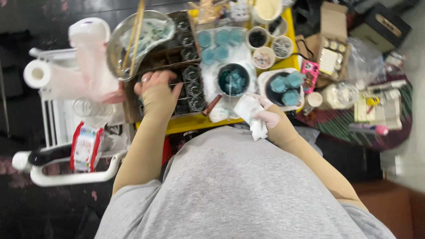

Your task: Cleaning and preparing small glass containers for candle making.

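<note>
My left hand point(156, 90), in a tan sleeve, rests on a brown divided box point(177, 57) of small glass jars point(193, 88), fingers curled over the jars. Whether it grips one I cannot tell. My right hand point(268, 116), in a pale glove, is closed on a crumpled white tissue point(250, 114) near the front edge of the yellow table point(195, 123). Just beyond it stands a dark bowl of teal pieces point(233, 79).
A glass bowl with wooden sticks point(137, 42) sits back left. Teal discs point(217, 44) lie on a white cloth. A white tray with teal-filled cups point(283, 86), small bowls point(264, 57), a pink phone point(309, 73), a paper roll point(37, 74) and a white rack point(66, 172) surround the table.
</note>
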